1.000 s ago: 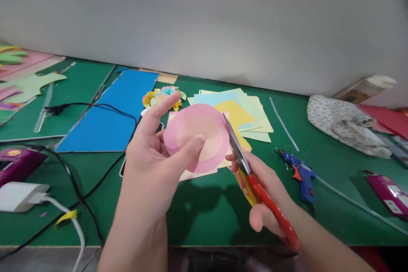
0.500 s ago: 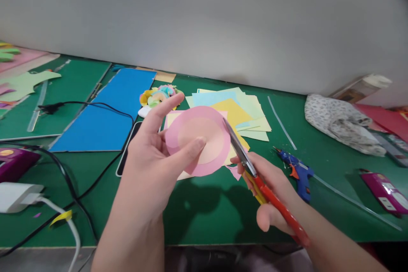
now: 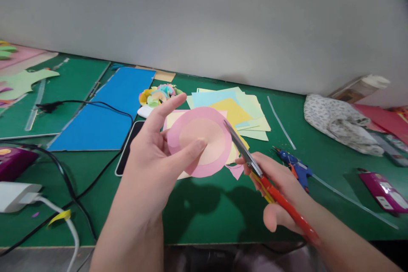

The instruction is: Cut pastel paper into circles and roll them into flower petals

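Observation:
My left hand (image 3: 156, 161) pinches a round pink paper disc (image 3: 174, 136) with a smaller peach paper circle (image 3: 210, 129) on it. The thumb presses on the peach circle and the index finger sticks out upward. In my right hand (image 3: 277, 187) is a pair of scissors (image 3: 244, 148) with red and yellow handles. Their blades look closed together and their tips overlap the right edge of the pink disc; whether they touch it I cannot tell. A pink paper scrap (image 3: 236, 171) lies below the blades.
Behind the disc lie coloured paper sheets (image 3: 255, 110) and curled paper pieces (image 3: 164, 93). A phone (image 3: 127, 153) and blue board (image 3: 102, 114) are at left, with black cables (image 3: 79, 195). At right are a blue glue gun (image 3: 296, 165), a purple device (image 3: 384, 191) and patterned cloth (image 3: 338, 123).
My right hand and the scissors have shifted slightly right and down. The disc in my left hand has moved a touch to the right.

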The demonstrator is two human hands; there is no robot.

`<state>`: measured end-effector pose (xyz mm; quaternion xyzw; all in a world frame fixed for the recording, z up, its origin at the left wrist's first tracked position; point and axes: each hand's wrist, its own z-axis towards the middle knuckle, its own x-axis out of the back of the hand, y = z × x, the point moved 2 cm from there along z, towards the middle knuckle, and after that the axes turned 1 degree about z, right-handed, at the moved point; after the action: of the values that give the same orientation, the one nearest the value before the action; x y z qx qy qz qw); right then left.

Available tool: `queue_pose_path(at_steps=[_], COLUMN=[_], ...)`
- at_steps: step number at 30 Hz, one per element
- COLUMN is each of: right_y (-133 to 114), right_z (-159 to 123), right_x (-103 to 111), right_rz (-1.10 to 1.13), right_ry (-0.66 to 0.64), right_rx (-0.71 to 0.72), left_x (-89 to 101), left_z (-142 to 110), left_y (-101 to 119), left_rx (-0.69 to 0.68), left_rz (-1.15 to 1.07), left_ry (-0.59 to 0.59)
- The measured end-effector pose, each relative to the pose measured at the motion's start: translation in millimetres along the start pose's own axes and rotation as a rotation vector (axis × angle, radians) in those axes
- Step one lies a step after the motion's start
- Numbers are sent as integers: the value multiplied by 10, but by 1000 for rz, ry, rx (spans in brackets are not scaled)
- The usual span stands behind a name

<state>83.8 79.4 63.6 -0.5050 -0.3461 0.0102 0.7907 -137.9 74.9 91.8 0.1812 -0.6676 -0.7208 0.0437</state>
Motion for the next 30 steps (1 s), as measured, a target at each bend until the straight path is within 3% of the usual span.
queue_pose_path(at_steps=[6,14,30], right_y=[-67,-52,38], right_z=[-11,-22,-83], right_x=[101,145,70], right_rz=[-52,-45,155], right_ry=[-51,-74,-77], right_rx=[-6,-14,-178], left_x=[-26,-56,-71], left_z=[-40,-53,20], left_y=[66,105,-107], left_rx=[103,123,3], left_rz=[62,81,117], left_ry=[-6,-45,-133])
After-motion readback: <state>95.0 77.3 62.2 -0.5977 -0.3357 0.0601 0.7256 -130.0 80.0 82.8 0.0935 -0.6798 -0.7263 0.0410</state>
